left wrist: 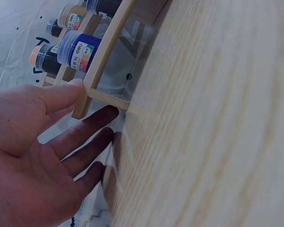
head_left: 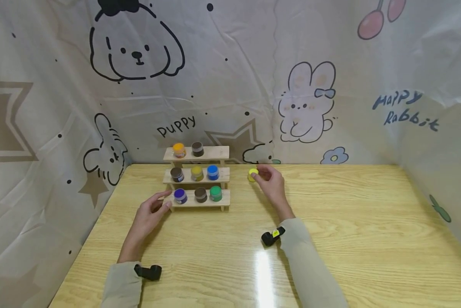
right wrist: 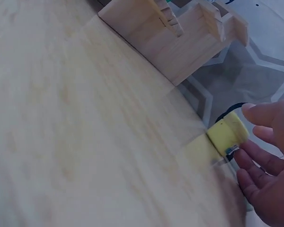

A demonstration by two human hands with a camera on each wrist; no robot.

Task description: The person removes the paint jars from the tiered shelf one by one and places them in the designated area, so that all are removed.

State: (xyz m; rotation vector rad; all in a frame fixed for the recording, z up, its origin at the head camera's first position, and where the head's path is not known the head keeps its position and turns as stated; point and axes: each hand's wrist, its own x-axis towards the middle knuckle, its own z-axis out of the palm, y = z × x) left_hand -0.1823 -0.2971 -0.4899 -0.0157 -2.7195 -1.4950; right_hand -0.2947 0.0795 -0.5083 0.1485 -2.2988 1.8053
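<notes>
A three-step wooden rack point(head_left: 211, 204) stands at the table's back left, holding several small paint jars. On its bottom step are a purple paint jar point(head_left: 180, 196), a dark brown one point(head_left: 200, 194) and a green one point(head_left: 216, 193). My left hand point(head_left: 147, 216) pinches the left end of that step; in the left wrist view the thumb touches the step's end and the other fingers spread beside it. Right of the rack, my right hand point(head_left: 270, 184) holds a yellow paint jar point(right wrist: 227, 134) between thumb and fingers. It is at the tabletop; whether it touches the wood I cannot tell.
The middle step carries dark, mustard and blue jars point(head_left: 213, 172); the top step has an orange jar point(head_left: 179, 150) and a dark jar point(head_left: 197, 149). A printed cloth point(head_left: 230, 85) hangs behind the wooden table point(head_left: 350, 214) and at its sides.
</notes>
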